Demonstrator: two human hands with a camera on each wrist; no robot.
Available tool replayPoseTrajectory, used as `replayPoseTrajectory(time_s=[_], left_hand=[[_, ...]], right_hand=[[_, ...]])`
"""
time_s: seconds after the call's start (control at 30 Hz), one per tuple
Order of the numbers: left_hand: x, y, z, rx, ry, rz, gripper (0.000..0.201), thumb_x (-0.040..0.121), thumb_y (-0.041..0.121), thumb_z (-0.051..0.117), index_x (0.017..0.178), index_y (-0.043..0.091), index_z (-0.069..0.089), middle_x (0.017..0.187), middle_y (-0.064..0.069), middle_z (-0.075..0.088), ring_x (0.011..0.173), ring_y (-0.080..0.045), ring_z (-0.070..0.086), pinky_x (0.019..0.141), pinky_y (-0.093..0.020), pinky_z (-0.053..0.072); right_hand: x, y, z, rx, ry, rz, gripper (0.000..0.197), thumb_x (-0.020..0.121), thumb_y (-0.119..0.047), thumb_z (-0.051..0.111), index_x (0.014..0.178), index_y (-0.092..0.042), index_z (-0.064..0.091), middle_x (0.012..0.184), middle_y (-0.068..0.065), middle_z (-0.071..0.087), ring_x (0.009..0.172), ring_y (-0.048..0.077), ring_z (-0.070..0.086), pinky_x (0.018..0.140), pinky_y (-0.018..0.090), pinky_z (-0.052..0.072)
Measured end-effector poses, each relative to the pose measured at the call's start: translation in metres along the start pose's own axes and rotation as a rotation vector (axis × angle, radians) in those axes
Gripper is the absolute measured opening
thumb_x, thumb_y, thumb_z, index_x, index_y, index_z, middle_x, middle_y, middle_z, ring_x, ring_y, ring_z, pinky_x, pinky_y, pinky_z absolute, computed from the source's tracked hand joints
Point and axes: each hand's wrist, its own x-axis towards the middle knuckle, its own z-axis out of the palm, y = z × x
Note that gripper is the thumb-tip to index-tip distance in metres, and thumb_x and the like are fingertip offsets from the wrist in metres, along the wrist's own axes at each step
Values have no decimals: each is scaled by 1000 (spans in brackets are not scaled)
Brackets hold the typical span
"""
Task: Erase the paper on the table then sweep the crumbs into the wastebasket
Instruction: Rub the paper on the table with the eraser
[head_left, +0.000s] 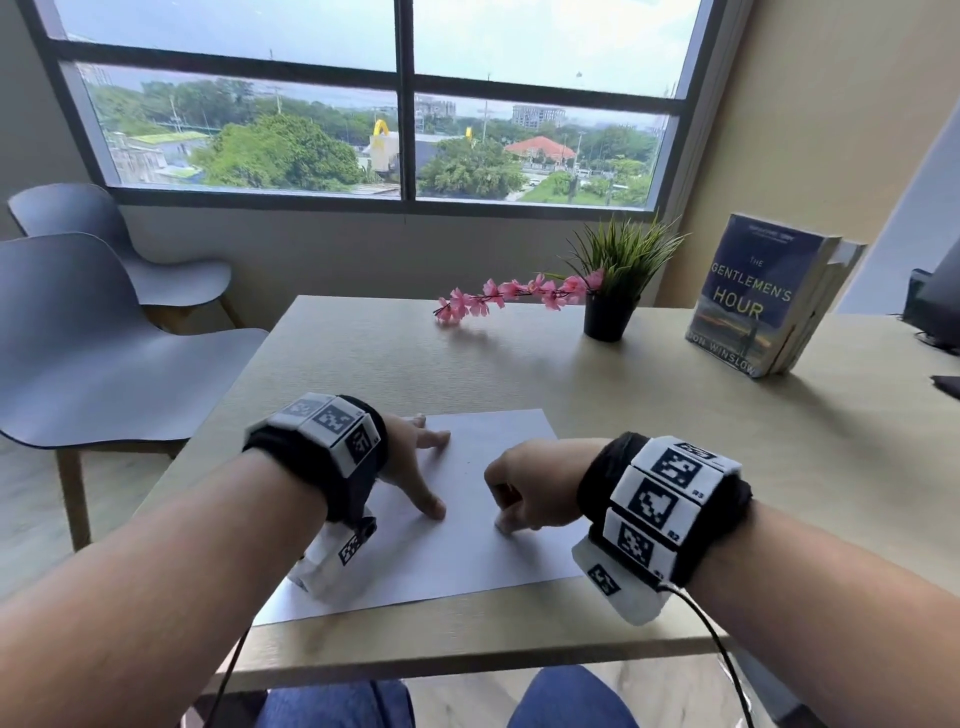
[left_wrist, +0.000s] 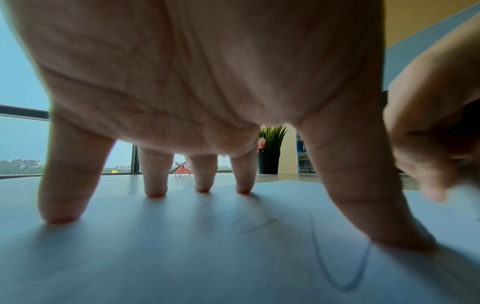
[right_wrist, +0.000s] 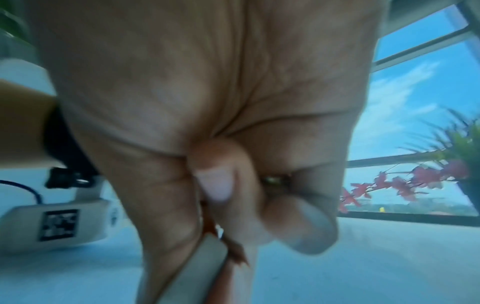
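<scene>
Paper (head_left: 467, 519) flat on table (head_left: 675, 441); left hand (head_left: 410, 457) splayed, fingertips pressing it; right hand (head_left: 524, 499) pinching eraser (right_wrist: 197, 273) against sheet.

Large dark-framed window (head_left: 405, 98), daylight, two grey chairs (head_left: 88, 332), beige wall (head_left: 810, 130), light wooden table (head_left: 675, 415)

Obscured and indeterminate items

The eraser (right_wrist: 192, 273) shows only as a blurred pale slab between the curled fingers of the right hand (head_left: 530, 493), cut off by the right wrist view's lower edge. The left hand (head_left: 410, 467) covers part of the paper (head_left: 467, 551). The pencil line (left_wrist: 337, 267) is faint. The book (left_wrist: 305, 156) is largely hidden.
</scene>
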Motion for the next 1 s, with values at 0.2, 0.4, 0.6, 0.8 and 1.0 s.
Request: replayPoseTrajectory(time_s=[0.2,0.4,0.6,0.8,1.0], left_hand=[[0,0,0,8,-2,-7,110,63,71,68,148,45,2,160,11,-7,148,-19,7,119,-44,15],[2,-1,0,15,-5,-11,112,62,73,67,148,45,1,160,11,-7,148,-19,7,119,-45,16],[2,-2,0,-10,-10,-14,113,59,73,69,147,47,2,160,11,-7,148,-20,6,118,-47,15],[1,-1,0,-4,2,-3,111,62,72,68,148,45,3,160,12,-7,148,-18,8,119,-43,18],[2,-1,1,-15,5,-4,111,63,70,69,148,44,4,160,11,-7,148,-18,7,119,-43,15]], right_hand=[[1,7,-5,87,-48,26,19,90,-37,63,92,-18,58,82,-3,68,77,14,58,64,27,42],[-2,-11,5,54,-47,-89,14,91,-32,62,88,-19,55,84,1,70,78,17,59,68,28,46],[3,1,-3,70,-45,-19,19,89,-39,64,89,-21,57,86,-1,70,77,13,57,65,27,43],[-3,-9,5,63,-88,-100,18,90,-37,64,92,-19,60,87,-1,72,80,15,62,75,31,49],[0,6,-2,61,-32,-21,17,88,-36,66,85,-21,58,88,1,72,80,15,60,75,30,48]])
